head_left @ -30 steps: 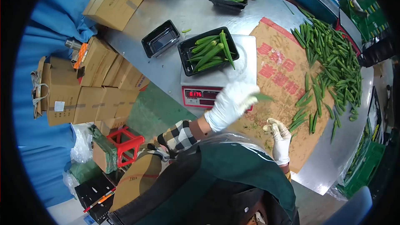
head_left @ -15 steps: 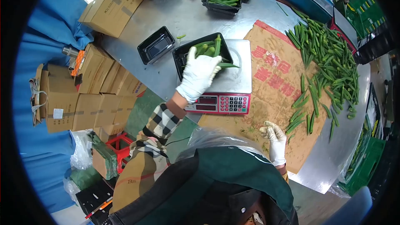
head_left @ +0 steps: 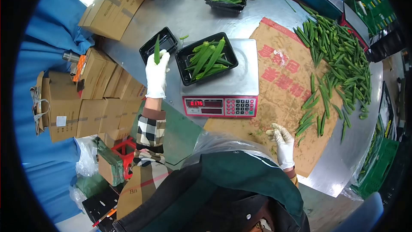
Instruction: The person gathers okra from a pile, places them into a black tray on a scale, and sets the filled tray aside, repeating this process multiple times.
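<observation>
Left of scale [head_left: 244, 71], left hand [head_left: 156, 75] pinches okra pod [head_left: 157, 51]; keep fingers gentle. Right hand [head_left: 283, 147], below-right of scale: half-curled, contents unclear.

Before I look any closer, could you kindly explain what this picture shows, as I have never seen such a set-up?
Of course. There is no robot here: a person works with two hands in white gloves, and a camera worn on the head looks down past the chest.

The left hand holds an okra pod upright in the view, partly covering a small black tray. The right hand is over the cardboard sheet; I cannot tell whether it grips anything.

On the metal table stands a weighing scale, its red display reading 0.175. It bears a larger black tray with okra in it. More okra lies in a loose heap to the right.
</observation>
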